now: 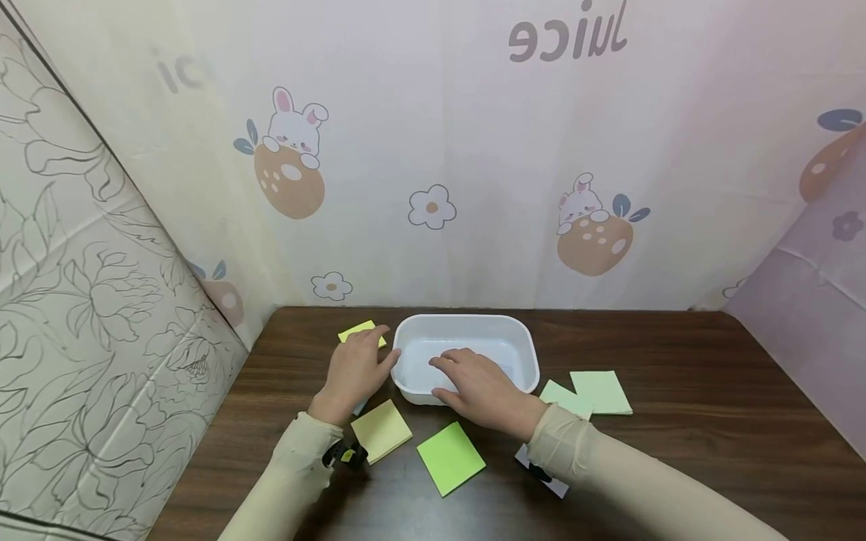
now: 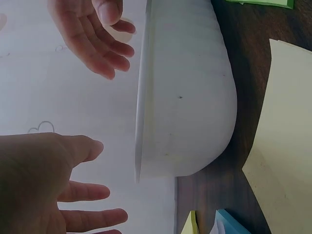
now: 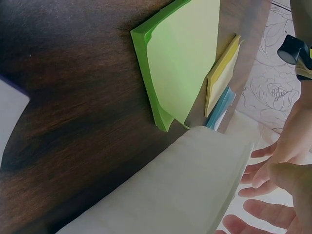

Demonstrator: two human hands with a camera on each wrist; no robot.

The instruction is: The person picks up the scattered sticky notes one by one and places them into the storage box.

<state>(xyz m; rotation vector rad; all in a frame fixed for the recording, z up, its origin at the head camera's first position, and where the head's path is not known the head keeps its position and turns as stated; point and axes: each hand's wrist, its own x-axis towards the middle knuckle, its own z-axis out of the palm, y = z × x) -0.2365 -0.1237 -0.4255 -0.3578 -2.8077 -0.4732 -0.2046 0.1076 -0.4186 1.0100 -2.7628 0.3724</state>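
Note:
A white plastic tub (image 1: 467,321) stands on the table by the back wall. My left hand (image 1: 353,372) is at the tub's left side, thumb near the rim, fingers spread and holding nothing. Over the tub's front edge reaches my right hand (image 1: 483,387), its fingers loosely bent above the inside and holding nothing. In the left wrist view both hands appear near the tub's rim, with its side wall (image 2: 190,97) between them and the table. A yellow sticky-note pad (image 1: 353,330) lies partly behind my left fingers.
In front of the tub lie a pale yellow pad (image 1: 382,430) and a lime green pad (image 1: 451,458). Two pale green pads (image 1: 601,392) overlap at the right. A blue pad (image 3: 221,108) sits by the left wrist; a purplish pad (image 1: 558,488) is partly under the right sleeve.

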